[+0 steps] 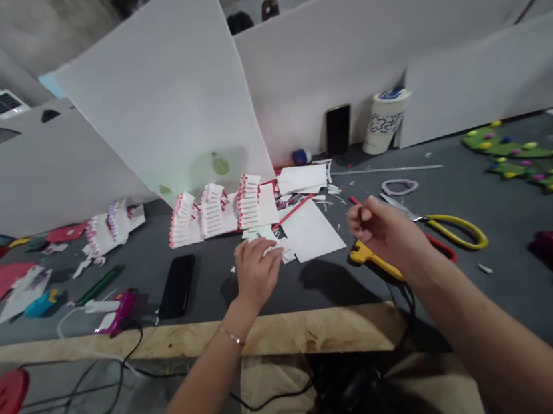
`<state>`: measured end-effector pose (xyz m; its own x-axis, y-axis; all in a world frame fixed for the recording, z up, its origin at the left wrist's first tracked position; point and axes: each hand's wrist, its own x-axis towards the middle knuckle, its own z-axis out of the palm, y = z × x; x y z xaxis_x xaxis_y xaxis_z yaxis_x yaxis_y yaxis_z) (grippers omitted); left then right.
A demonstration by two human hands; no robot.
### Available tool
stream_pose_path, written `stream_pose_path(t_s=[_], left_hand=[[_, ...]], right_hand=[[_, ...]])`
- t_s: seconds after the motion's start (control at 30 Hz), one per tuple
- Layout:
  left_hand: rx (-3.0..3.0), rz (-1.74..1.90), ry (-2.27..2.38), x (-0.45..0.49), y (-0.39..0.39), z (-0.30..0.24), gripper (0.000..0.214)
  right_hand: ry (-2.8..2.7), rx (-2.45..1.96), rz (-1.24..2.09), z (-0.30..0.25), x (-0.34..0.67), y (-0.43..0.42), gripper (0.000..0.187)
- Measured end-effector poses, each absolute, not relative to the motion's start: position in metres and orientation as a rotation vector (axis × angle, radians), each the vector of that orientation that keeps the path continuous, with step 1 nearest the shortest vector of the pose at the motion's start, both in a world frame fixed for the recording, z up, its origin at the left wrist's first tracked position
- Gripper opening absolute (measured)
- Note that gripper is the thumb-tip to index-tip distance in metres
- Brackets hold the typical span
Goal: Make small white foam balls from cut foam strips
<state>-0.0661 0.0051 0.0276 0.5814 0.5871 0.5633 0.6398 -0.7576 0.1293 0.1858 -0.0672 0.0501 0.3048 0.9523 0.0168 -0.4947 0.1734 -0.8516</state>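
My left hand (258,268) is low over small white paper scraps (287,251), its fingers bent and close together. A pale sliver shows at its fingertips; whether it is held is unclear. My right hand (382,226) is raised above the table with curled fingers pressed together. Anything pinched there is too small to make out. Below it lies a yellow glue gun (376,260), partly covered by the wrist. Scissors (453,229) with yellow handles are just right of it. White cards carrying fanned rows of red-tipped white sticks (250,200) stand beyond my left hand.
A white sheet (312,229) lies between my hands. A black phone (178,286) and a magenta device (115,314) are to the left. At the back stand another phone (337,129) and a paper cup (384,120) against white boards (166,93). Green decorations (527,156) lie right.
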Motion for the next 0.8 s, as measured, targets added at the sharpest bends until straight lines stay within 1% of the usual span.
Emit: stream_pose_path(t_s=[0.1, 0.2, 0.3, 0.37, 0.43, 0.53, 0.67, 0.8], left_hand=[[-2.724, -0.819, -1.179, -0.050, 0.022, 0.032, 0.012], [-2.711, -0.858, -1.201, -0.044, 0.038, 0.033, 0.014], [-2.741, -0.850, -1.221, -0.045, 0.042, 0.030, 0.018], [-2.786, -0.835, -1.198, -0.047, 0.040, 0.027, 0.022], [-2.792, -0.867, -1.160, -0.050, 0.036, 0.024, 0.024], [-2.743, -0.994, -1.074, -0.057, 0.030, 0.019, 0.025], [-2.641, -1.160, -1.043, -0.072, 0.020, 0.013, 0.022], [-2.566, -1.195, -1.075, -0.084, 0.004, 0.006, 0.021]], right_hand=[[-0.742, -0.958, 1.047, 0.071, 0.200, -0.084, 0.030], [-0.931, -1.201, 0.971, 0.077, 0.213, -0.107, 0.033], [-1.240, -1.516, 0.861, 0.067, 0.223, -0.130, 0.037], [-1.491, -1.678, 0.784, 0.054, 0.225, -0.143, 0.033], [-1.697, -1.788, 0.739, 0.041, 0.221, -0.153, 0.026], [-1.902, -1.792, 0.651, 0.026, 0.211, -0.159, 0.020], [-1.935, -1.776, 0.525, 0.022, 0.199, -0.149, 0.016], [-1.920, -1.751, 0.428, 0.029, 0.198, -0.133, 0.018]])
